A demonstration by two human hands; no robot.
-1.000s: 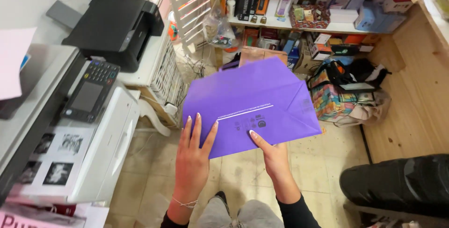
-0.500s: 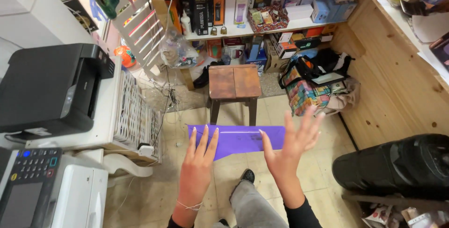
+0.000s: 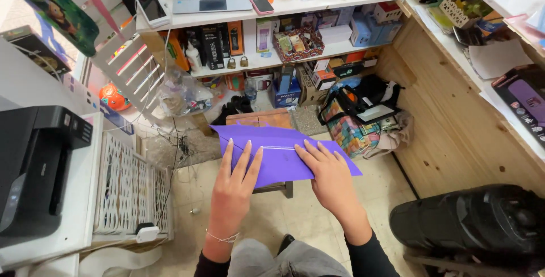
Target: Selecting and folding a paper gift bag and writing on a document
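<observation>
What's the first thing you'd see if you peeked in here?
A bright purple paper in the middle, with the left hand and right hand flat on it over a small wooden stool. At the left sits a big black printer.

Both hands flat, palms down, fingers spread: left (image 3: 234,189), right (image 3: 331,179), side by side.

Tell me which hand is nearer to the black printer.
Left. The left hand presses flat on the purple paper on the side toward the black printer; the right hand rests on the paper's far side, farther from the printer.
</observation>
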